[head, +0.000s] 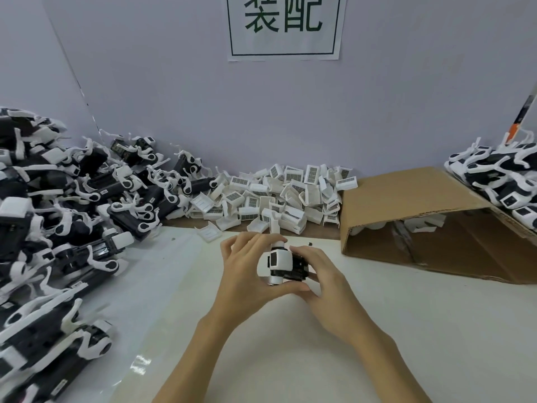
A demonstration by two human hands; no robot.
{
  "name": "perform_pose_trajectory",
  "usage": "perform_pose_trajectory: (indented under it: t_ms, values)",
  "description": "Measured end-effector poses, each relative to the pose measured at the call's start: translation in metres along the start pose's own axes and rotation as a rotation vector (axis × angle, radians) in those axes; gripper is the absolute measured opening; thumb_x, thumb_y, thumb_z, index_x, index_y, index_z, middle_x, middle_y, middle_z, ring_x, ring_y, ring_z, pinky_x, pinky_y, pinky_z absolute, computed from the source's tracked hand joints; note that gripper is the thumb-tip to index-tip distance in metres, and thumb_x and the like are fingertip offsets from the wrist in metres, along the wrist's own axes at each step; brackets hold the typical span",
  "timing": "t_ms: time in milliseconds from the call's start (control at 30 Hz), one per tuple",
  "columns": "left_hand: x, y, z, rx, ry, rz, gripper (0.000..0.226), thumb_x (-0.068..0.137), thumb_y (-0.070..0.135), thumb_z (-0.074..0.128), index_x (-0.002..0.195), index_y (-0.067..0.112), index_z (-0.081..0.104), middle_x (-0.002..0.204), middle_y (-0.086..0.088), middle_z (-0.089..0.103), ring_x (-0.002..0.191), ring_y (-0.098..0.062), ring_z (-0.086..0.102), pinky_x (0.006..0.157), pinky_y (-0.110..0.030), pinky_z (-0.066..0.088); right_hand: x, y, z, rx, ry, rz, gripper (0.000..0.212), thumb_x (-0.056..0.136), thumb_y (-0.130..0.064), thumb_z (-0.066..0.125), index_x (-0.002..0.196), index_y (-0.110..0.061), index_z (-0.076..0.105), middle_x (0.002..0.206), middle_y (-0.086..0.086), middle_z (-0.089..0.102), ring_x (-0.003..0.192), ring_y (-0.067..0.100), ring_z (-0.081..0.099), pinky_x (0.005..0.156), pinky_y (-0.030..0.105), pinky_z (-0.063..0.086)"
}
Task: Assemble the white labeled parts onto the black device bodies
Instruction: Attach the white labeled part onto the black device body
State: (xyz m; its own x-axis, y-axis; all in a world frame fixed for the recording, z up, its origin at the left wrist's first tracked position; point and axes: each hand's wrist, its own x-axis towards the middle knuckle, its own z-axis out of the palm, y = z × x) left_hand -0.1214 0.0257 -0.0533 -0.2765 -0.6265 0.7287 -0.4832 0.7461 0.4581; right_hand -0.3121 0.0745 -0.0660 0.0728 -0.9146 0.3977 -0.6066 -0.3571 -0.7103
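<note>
I see both hands meeting over the white table point(377, 330): left hand point(247, 274) and right hand point(325, 283), fingers curled, grip one black device body point(296, 267) wearing a white labeled part point(280, 260). Loose white parts point(284, 193) lie heaped behind.

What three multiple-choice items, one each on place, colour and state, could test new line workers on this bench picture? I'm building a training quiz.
1. The heap of loose white labeled parts lies:
A. against the back wall
B. inside the cardboard box
C. at the near edge

2. The sign's characters are:
A. red
B. dark green
C. yellow

3. The device body being worked on is:
A. lying untouched
B. held in both hands
C. boxed

Answers: 1 A, the heap meets the wall beside the cardboard box; 2 B, green strokes on white; 3 B, left hand and right hand grip it.
</note>
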Motion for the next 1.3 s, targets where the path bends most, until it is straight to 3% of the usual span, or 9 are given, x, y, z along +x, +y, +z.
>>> perform_pose_trajectory:
  t_ms: [167, 367, 467, 567, 800, 967, 1100, 1200, 1300]
  values:
    - [-0.001, 0.005, -0.003, -0.293, 0.042, -0.291, 0.048, 0.105, 0.071, 0.033, 0.105, 0.044, 0.073, 0.111, 0.026, 0.068, 0.124, -0.001, 0.05, 0.112, -0.048, 0.033, -0.001, -0.001, 0.002, -0.002, -0.005, 0.002, 0.067, 0.094, -0.006, 0.077, 0.151, -0.028, 0.051, 0.146, -0.018, 0.049, 0.134, -0.003, 0.049, 0.116, 0.024, 0.044]
    - [0.007, -0.004, -0.005, -0.353, 0.133, -0.471, 0.057, 0.111, 0.058, 0.033, 0.082, 0.038, 0.079, 0.09, 0.012, 0.079, 0.096, -0.023, 0.071, 0.093, -0.071, 0.05, -0.002, -0.001, 0.014, -0.093, -0.029, 0.018, 0.066, 0.099, -0.02, 0.072, 0.157, -0.027, 0.042, 0.151, -0.018, 0.043, 0.139, 0.001, 0.042, 0.12, 0.019, 0.032]
    - [0.005, -0.009, -0.004, -0.508, 0.139, -0.616, 0.077, 0.096, 0.088, 0.025, 0.094, 0.035, 0.082, 0.098, 0.001, 0.079, 0.098, -0.024, 0.072, 0.073, -0.046, 0.062, -0.001, -0.003, 0.014, -0.164, 0.031, -0.001, 0.063, 0.101, -0.027, 0.07, 0.157, -0.023, 0.043, 0.146, -0.017, 0.044, 0.135, 0.002, 0.037, 0.11, 0.004, 0.022]
    - [0.004, -0.007, -0.002, -0.492, 0.223, -0.611, 0.072, 0.091, 0.09, 0.036, 0.086, 0.031, 0.077, 0.078, -0.009, 0.071, 0.059, -0.015, 0.055, 0.056, -0.029, 0.044, -0.002, -0.013, 0.018, -0.173, 0.04, -0.058, 0.062, 0.098, -0.035, 0.072, 0.154, -0.022, 0.049, 0.137, -0.021, 0.043, 0.128, -0.001, 0.04, 0.104, 0.001, 0.024]
    - [0.004, -0.037, -0.009, -0.579, 0.465, -0.929, 0.049, 0.107, 0.031, 0.05, 0.067, 0.02, 0.075, 0.07, 0.002, 0.069, 0.071, -0.021, 0.063, 0.064, -0.033, 0.045, 0.015, -0.025, 0.033, 0.137, 0.063, 0.057, 0.033, 0.109, -0.035, 0.053, 0.141, -0.031, 0.055, 0.133, -0.017, 0.058, 0.117, 0.002, 0.059, 0.091, 0.014, 0.048]
    - [0.006, -0.043, -0.013, -0.681, 0.519, -1.083, 0.046, 0.098, 0.028, 0.049, 0.062, 0.023, 0.076, 0.072, 0.0, 0.069, 0.064, -0.021, 0.056, 0.054, -0.033, 0.036, 0.081, -0.009, 0.033, -0.173, -0.027, 0.151, 0.058, 0.108, -0.01, 0.051, 0.161, -0.017, 0.031, 0.164, 0.004, 0.035, 0.149, 0.021, 0.037, 0.12, 0.036, 0.036]
    - [0.007, -0.043, -0.013, -0.692, 0.525, -1.072, 0.046, 0.099, 0.028, 0.049, 0.063, 0.023, 0.077, 0.073, 0.0, 0.07, 0.07, -0.023, 0.059, 0.061, -0.036, 0.04, 0.123, 0.004, 0.034, -0.231, -0.077, 0.173, 0.078, 0.107, -0.01, 0.053, 0.168, -0.029, 0.008, 0.171, -0.001, 0.022, 0.155, 0.02, 0.03, 0.12, 0.042, 0.035]
    - [0.008, -0.04, -0.012, -0.702, 0.52, -1.065, 0.043, 0.096, 0.031, 0.05, 0.065, 0.021, 0.077, 0.071, 0.002, 0.07, 0.07, -0.022, 0.06, 0.062, -0.035, 0.041, 0.134, 0.018, 0.046, -0.312, -0.064, 0.131, 0.056, 0.105, -0.008, 0.057, 0.157, -0.022, 0.043, 0.154, 0.003, 0.047, 0.143, 0.025, 0.045, 0.111, 0.041, 0.044]
    - [0.007, -0.039, -0.011, -0.714, 0.514, -1.034, 0.038, 0.081, 0.04, 0.049, 0.066, 0.02, 0.077, 0.07, 0.003, 0.07, 0.067, -0.017, 0.062, 0.063, -0.035, 0.044, 0.131, 0.027, 0.061, -0.369, 0.053, 0.087, 0.021, 0.103, -0.001, 0.056, 0.115, -0.004, 0.073, 0.116, 0.005, 0.061, 0.113, 0.027, 0.06, 0.093, 0.038, 0.049]
